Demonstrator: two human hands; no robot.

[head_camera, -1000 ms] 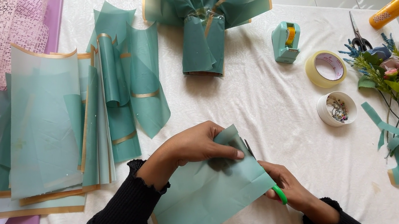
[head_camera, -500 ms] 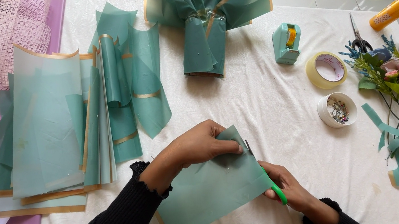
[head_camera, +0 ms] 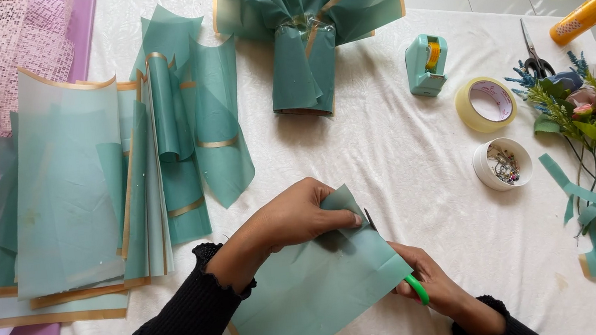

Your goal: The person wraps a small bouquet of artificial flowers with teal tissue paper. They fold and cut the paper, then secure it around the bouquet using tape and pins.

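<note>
Pinching teal sheet [head_camera: 320, 292], left hand [head_camera: 296, 216] (right hand [head_camera: 431, 283] grips scissors [head_camera: 418, 288]).

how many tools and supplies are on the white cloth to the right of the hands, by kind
tape dispenser: 1
roll of clear tape: 1
small white tub of pins: 1
scissors lying by the flowers: 1
green-handled scissors, held in the right hand: 1
orange roll: 1
Total: 6

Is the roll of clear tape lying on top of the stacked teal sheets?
No, the tape roll lies on the white tablecloth, far right of the teal sheets.
</note>
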